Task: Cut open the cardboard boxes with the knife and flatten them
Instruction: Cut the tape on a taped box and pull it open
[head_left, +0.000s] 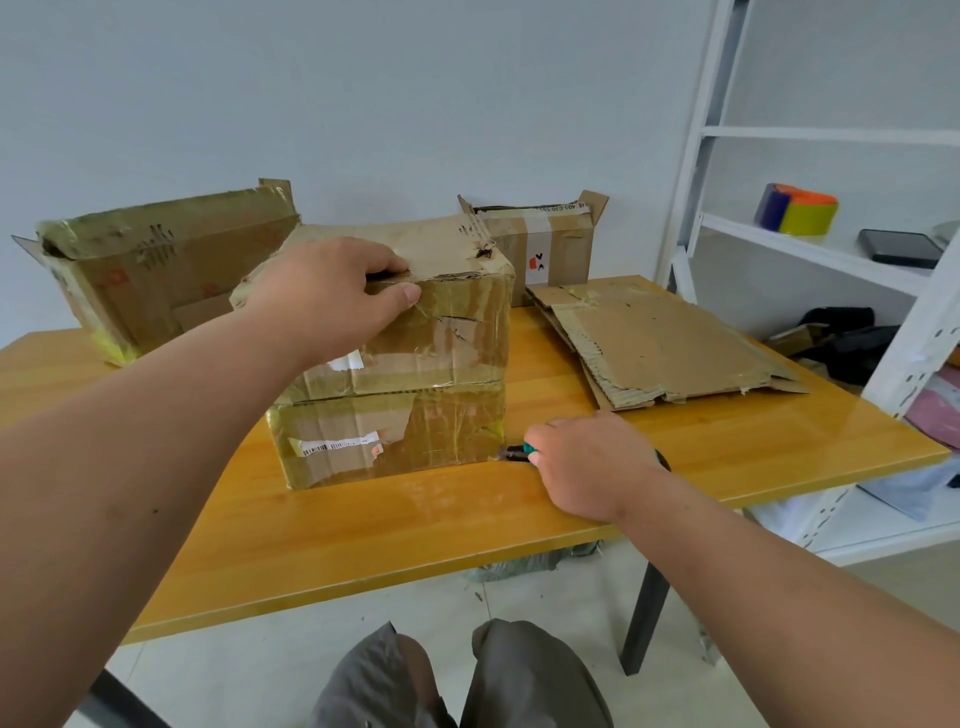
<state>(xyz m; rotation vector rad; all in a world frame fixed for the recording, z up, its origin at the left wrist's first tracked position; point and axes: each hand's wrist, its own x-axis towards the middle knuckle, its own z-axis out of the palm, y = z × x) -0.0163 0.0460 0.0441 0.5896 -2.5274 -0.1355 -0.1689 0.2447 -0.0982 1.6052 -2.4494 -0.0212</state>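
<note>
knife at the corner of the taped box

centre of the table and here's the big taped box (395, 358), wrapped in glossy tape, standing on the yellow wooden table (415, 525). the left hand (332, 291) is clamped on its top near edge, fingers tucked into a gap under the top panel, thumb pressed along the front face. down at the box's lower right corner, about four o'clock from its middle, the right hand (587, 467) is wrapped around the knife (517, 453), green handle poking out of the fist, tip right at the bottom corner of the box; whether the blade is in the cardboard, can't tell.

out at two o'clock from the box, flattened cardboard (660, 343) lies in a stack on the table. at twelve to one o'clock, just behind, a smaller box (540, 239) with its flaps up. over at ten o'clock, a long box (156, 265) tipped on its side, flaps open. far right, at three o'clock, a white shelving unit (810, 249) with a coloured container (797, 208) and a dark flat object (898, 248).
</note>
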